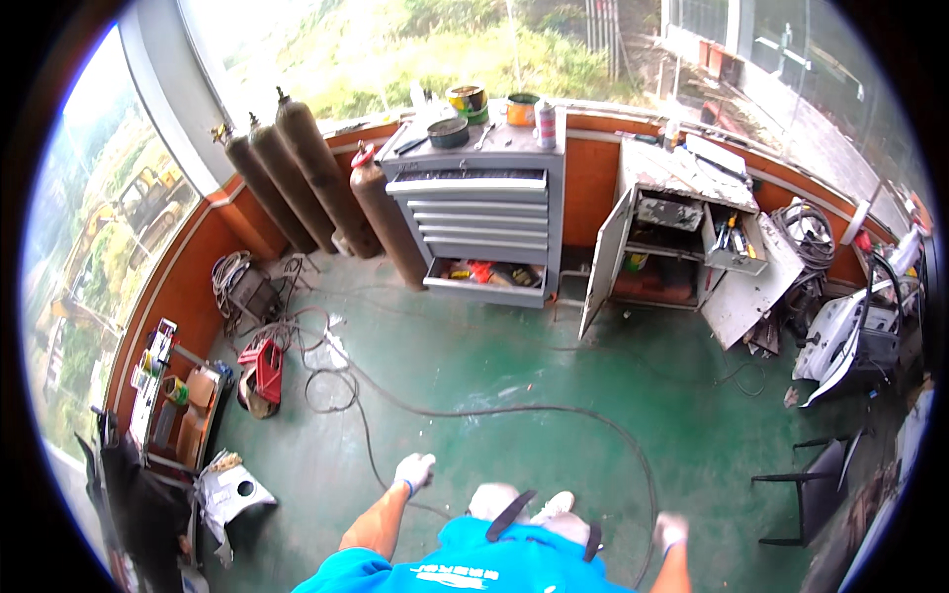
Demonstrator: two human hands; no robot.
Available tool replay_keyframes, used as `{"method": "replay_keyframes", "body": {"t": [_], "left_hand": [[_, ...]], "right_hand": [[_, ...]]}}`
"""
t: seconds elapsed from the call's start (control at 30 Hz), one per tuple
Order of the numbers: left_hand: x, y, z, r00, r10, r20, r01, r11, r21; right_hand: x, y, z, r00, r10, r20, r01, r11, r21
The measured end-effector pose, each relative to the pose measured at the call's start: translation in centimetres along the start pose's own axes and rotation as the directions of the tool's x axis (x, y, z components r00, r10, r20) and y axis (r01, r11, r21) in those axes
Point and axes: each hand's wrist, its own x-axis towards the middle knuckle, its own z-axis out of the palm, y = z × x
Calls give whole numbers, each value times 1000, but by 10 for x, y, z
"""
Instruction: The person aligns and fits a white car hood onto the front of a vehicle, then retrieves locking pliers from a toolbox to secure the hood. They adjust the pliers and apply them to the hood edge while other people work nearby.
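My left hand [416, 471], in a white work glove, hangs low in front of my body over the green floor. Its fingers are curled in, and nothing shows in them. A thin dark cable [370, 445] runs along the floor just beside it. Off to the right, my right hand [671, 531], gloved in white too, is smeared by motion; I cannot make out its fingers. A thicker dark hose [633, 447] curves across the floor and passes close to that hand in the picture. Neither hand visibly touches anything.
Ahead stands a grey tool chest [479, 222] with its bottom drawer pulled out. Tall gas cylinders [321, 168] lean left of it. An open-doored metal cabinet [682, 168] stands to the right. A red tool case [263, 370], a shelf rack [203, 395] and a black chair [820, 489] line the sides.
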Motion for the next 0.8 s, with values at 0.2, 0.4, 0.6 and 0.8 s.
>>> {"method": "replay_keyframes", "body": {"t": [0.2,0.4,0.6,0.8], "left_hand": [[13,33,41,991,-47,124,58,995,-87],[95,5,42,944,-201,262,122,949,291],[238,82,-29,947,-270,175,269,963,34],[361,239,-83,995,-82,65,92,979,-184]], "right_hand": [[30,-273,-2,996,-85,-28,89,931,353],[45,-341,126,965,-132,226,121,991,58],[23,-331,204,963,-54,264,157,907,-389],[14,-432,205,971,-129,199,197,906,-374]]}}
